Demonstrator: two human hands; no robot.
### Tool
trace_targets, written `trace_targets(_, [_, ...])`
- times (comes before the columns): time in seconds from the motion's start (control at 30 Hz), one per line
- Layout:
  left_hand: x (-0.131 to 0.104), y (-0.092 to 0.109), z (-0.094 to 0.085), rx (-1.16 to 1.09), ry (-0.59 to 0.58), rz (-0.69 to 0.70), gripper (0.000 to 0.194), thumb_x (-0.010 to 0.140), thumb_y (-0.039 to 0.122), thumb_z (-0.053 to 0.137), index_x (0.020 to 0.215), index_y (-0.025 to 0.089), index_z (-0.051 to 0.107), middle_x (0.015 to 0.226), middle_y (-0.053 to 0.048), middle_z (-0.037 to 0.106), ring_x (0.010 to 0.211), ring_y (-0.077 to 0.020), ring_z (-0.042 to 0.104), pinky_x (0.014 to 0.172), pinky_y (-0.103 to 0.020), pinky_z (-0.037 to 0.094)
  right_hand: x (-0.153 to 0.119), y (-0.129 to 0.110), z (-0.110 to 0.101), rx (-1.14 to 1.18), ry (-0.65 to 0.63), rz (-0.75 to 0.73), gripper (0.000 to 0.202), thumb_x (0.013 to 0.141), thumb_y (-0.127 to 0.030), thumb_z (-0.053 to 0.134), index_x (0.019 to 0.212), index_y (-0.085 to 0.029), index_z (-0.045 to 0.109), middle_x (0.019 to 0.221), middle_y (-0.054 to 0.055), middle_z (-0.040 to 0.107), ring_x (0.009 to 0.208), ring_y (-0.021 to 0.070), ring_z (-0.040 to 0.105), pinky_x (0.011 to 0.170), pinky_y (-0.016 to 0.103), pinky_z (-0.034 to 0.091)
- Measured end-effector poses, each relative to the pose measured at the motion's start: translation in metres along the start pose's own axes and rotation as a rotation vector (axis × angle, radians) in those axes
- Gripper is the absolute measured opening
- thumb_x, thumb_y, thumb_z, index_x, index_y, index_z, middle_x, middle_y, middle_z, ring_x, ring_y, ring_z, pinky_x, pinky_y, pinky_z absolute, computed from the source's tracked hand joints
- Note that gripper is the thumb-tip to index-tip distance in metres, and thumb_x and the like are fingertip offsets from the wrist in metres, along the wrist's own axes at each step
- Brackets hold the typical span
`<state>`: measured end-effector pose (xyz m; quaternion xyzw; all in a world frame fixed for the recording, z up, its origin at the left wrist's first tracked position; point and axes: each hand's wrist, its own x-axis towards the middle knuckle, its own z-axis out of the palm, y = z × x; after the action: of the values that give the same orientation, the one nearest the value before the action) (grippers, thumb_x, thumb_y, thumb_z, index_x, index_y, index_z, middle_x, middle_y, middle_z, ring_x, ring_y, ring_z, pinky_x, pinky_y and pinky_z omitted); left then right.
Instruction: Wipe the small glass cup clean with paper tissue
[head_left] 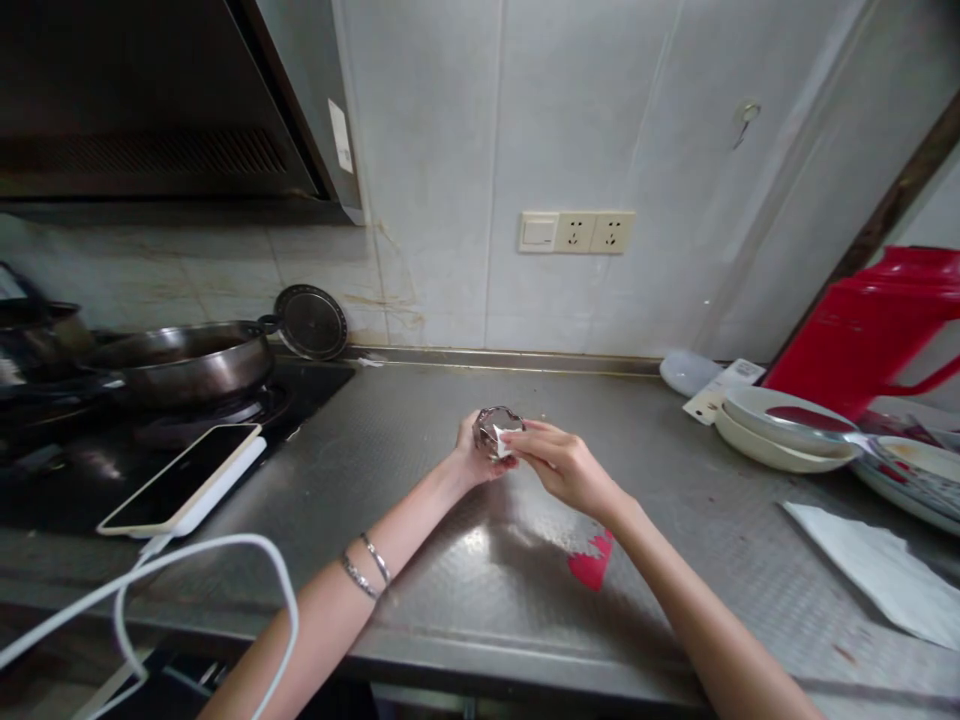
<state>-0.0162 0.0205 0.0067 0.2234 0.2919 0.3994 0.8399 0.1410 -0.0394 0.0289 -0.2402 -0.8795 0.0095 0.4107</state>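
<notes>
In the middle of the head view, my left hand (472,455) is wrapped round a small dark glass-like vessel (491,422) with a wavy rim, held above the metal counter (420,590). My right hand (562,462) pinches a small white piece (501,440), which looks like tissue or paper, against the opening of the vessel. Part of that white piece is hidden by the fingers. Below the right wrist a torn red scrap (591,562) lies on the counter.
Left: a phone (184,480) with a white cable (255,541), a pan (187,365) on the stove, and a round lid (311,322) against the wall. Right: a folded white napkin (877,570), stacked bowls (780,450), and a red jug (855,335).
</notes>
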Motion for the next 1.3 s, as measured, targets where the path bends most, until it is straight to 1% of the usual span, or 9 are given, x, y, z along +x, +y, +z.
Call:
trace_targets(0.13, [-0.001, 0.007, -0.001, 0.127, -0.117, -0.108, 0.042, 0.08, 0.046, 0.038, 0.078, 0.011, 0.062, 0.058, -0.011, 0.063, 0.049, -0.0206, 0.059, 0.038, -0.024, 0.036, -0.001, 0.006, -0.009, -0.047, 0.05, 0.04, 0.029, 0.089, -0.012, 0.047, 0.107, -0.025, 0.067, 0.1, 0.003, 0.073, 0.096, 0.0193, 0.068, 0.098, 0.042, 0.049])
trace_targets(0.37, [-0.007, 0.005, 0.0, 0.435, -0.445, -0.394, 0.054, 0.081, 0.05, 0.036, 0.091, 0.005, 0.064, 0.07, -0.019, 0.068, 0.045, -0.0213, 0.06, 0.029, -0.022, 0.026, 0.003, 0.007, -0.007, -0.013, 0.401, 0.263, 0.024, 0.089, -0.019, 0.051, 0.102, -0.023, 0.071, 0.109, 0.005, 0.07, 0.102, 0.0214, 0.066, 0.09, 0.035, 0.055])
trace_targets(0.47, [-0.006, -0.001, 0.001, 0.522, -0.475, -0.465, 0.055, 0.08, 0.053, 0.035, 0.091, 0.008, 0.066, 0.071, -0.019, 0.069, 0.045, -0.0218, 0.061, 0.029, -0.023, 0.031, 0.006, 0.005, -0.006, 0.019, 0.388, 0.241, 0.024, 0.089, -0.019, 0.051, 0.1, -0.025, 0.071, 0.112, 0.002, 0.069, 0.108, 0.021, 0.064, 0.095, 0.037, 0.052])
trace_targets(0.63, [-0.003, -0.009, 0.002, 0.593, -0.447, -0.551, 0.057, 0.076, 0.056, 0.04, 0.091, 0.008, 0.066, 0.071, -0.019, 0.069, 0.048, -0.0216, 0.061, 0.03, -0.024, 0.035, 0.005, 0.01, -0.015, -0.151, 0.681, 0.295, 0.025, 0.089, -0.021, 0.053, 0.107, -0.025, 0.069, 0.11, 0.004, 0.07, 0.102, 0.0209, 0.066, 0.093, 0.037, 0.053])
trace_targets(0.7, [-0.002, -0.01, 0.003, 0.605, -0.433, -0.555, 0.058, 0.076, 0.057, 0.039, 0.089, 0.008, 0.067, 0.07, -0.019, 0.069, 0.048, -0.0218, 0.06, 0.03, -0.024, 0.035, 0.003, 0.012, -0.016, -0.182, 0.621, 0.263, 0.025, 0.089, -0.02, 0.053, 0.107, -0.024, 0.069, 0.11, 0.004, 0.07, 0.103, 0.0209, 0.066, 0.094, 0.036, 0.052])
trace_targets(0.8, [-0.003, -0.012, 0.004, 0.604, -0.403, -0.568, 0.063, 0.078, 0.061, 0.031, 0.086, 0.009, 0.066, 0.068, -0.02, 0.068, 0.046, -0.0227, 0.06, 0.029, -0.024, 0.034, 0.002, 0.009, -0.011, -0.077, 0.337, 0.2, 0.025, 0.089, -0.019, 0.052, 0.106, -0.024, 0.07, 0.11, 0.004, 0.07, 0.105, 0.0199, 0.065, 0.094, 0.033, 0.052])
trace_targets(0.93, [-0.006, -0.012, 0.004, 0.569, -0.342, -0.424, 0.068, 0.081, 0.066, 0.027, 0.079, 0.01, 0.066, 0.064, -0.02, 0.066, 0.044, -0.0222, 0.057, 0.029, -0.024, 0.03, 0.004, 0.0, -0.003, 0.135, 0.028, 0.192, 0.026, 0.09, -0.017, 0.051, 0.106, -0.026, 0.069, 0.109, 0.001, 0.071, 0.108, 0.0193, 0.063, 0.093, 0.032, 0.053])
trace_targets(1.13, [-0.009, -0.008, 0.004, 0.519, -0.356, -0.407, 0.066, 0.08, 0.065, 0.032, 0.083, 0.009, 0.066, 0.066, -0.021, 0.066, 0.044, -0.0227, 0.057, 0.029, -0.024, 0.03, 0.003, 0.008, -0.011, 0.116, -0.032, 0.115, 0.027, 0.089, -0.016, 0.052, 0.108, -0.027, 0.068, 0.11, 0.0, 0.07, 0.108, 0.0204, 0.063, 0.103, 0.043, 0.045])
trace_targets(1.3, [-0.003, -0.009, -0.002, 0.37, -0.405, -0.346, 0.059, 0.081, 0.056, 0.036, 0.087, 0.005, 0.064, 0.069, -0.024, 0.066, 0.046, -0.0249, 0.06, 0.029, -0.023, 0.029, -0.004, 0.017, -0.022, -0.068, -0.058, 0.123, 0.03, 0.09, -0.013, 0.048, 0.11, -0.025, 0.067, 0.113, 0.005, 0.069, 0.109, 0.0209, 0.063, 0.096, 0.038, 0.051])
